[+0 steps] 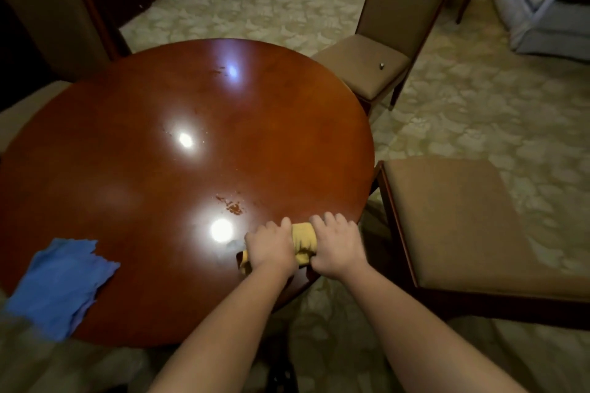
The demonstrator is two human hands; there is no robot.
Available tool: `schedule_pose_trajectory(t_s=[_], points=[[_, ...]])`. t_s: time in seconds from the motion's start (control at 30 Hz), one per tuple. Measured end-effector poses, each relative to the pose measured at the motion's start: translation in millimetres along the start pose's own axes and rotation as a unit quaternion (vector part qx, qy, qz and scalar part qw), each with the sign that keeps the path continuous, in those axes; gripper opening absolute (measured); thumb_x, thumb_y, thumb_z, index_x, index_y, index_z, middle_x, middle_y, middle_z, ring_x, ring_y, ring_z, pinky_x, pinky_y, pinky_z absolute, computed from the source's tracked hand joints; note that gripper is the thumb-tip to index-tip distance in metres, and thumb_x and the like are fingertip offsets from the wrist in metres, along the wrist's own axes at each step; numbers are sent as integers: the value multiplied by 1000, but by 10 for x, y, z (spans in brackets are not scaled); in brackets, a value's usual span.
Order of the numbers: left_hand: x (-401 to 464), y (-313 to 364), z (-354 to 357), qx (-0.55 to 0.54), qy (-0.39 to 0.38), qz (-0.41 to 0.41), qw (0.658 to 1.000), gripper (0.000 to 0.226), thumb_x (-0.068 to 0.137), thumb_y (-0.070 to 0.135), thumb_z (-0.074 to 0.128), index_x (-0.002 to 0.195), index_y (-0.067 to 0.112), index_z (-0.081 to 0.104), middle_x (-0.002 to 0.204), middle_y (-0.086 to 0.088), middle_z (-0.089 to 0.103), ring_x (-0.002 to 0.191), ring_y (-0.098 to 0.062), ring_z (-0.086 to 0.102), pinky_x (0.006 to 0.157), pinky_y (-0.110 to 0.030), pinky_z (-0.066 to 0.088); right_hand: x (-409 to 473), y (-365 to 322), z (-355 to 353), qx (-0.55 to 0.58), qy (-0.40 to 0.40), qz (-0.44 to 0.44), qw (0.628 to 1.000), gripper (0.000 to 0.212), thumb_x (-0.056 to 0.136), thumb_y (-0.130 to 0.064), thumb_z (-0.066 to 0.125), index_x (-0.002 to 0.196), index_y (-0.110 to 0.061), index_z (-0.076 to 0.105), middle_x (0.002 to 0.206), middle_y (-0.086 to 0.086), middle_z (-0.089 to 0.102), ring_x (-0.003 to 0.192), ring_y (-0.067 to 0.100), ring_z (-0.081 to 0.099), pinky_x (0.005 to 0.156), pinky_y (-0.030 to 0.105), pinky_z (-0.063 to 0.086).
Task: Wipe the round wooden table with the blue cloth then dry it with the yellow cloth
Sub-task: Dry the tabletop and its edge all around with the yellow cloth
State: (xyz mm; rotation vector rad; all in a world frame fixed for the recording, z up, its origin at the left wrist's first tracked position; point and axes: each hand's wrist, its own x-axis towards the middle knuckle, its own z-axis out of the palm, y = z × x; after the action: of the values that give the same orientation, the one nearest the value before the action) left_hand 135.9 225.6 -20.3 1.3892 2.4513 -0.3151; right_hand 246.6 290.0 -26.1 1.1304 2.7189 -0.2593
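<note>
Both hands press the yellow cloth (304,243) at the worktop's (134,169) near right edge, left hand (271,247) and right hand (335,246) side by side, fingers curled over the bunched roll, whose long axis runs left-right. The unwiped surface lies ahead and leftward; the blue cloth (60,284) rests well apart, nearer the left hand.

My left hand (271,246) and right hand (335,249) bare, no rings, no watch, my forearms uncovered, no sleeve in view

Round glossy reddish-brown wooden table (134,169), smudges near its middle, crumpled blue cloth (60,284) at near-left rim, bunched yellow cloth (305,241) at near-right edge
</note>
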Motion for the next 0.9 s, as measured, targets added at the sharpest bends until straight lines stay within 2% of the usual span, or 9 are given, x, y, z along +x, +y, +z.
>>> schedule_pose_trajectory(t_s=[0.2, 0.43, 0.6, 0.9], points=[[590, 83, -169, 10, 44, 24, 999, 34, 79, 30, 60, 97, 23, 31, 106, -4, 56, 100, -25, 54, 79, -38, 39, 523, 217, -38, 5, 41, 25, 999, 55, 74, -40, 58, 124, -26, 41, 115, -1, 49, 105, 23, 48, 86, 38, 42], [1125, 138, -306, 15, 82, 31, 996, 40, 78, 37, 62, 97, 22, 30, 107, -6, 54, 101, -26, 53, 77, -38, 37, 1027, 367, -152, -10, 47, 42, 998, 57, 74, -43, 59, 124, -24, 40, 114, 2, 49, 104, 24, 49, 80, 37, 40], [898, 79, -296, 11, 78, 58, 995, 43, 76, 28, 66, 107, 22, 35, 111, -6, 54, 104, -27, 52, 80, -39, 39, 790, 280, -166, 5, 56, 68, 996, 59, 73, -40, 63, 125, -24, 38, 115, 4, 47, 103, 25, 47, 82, 38, 41], [83, 82, -38, 19, 40, 67, 997, 47, 76, 27, 67, 111, 23, 36, 114, -4, 52, 108, -25, 49, 83, -39, 38, -84, 59, 16, 36, 44, 73, 996, 63, 75, -39, 65, 130, -25, 36, 120, 2, 45, 108, 24, 46, 88, 37, 41]])
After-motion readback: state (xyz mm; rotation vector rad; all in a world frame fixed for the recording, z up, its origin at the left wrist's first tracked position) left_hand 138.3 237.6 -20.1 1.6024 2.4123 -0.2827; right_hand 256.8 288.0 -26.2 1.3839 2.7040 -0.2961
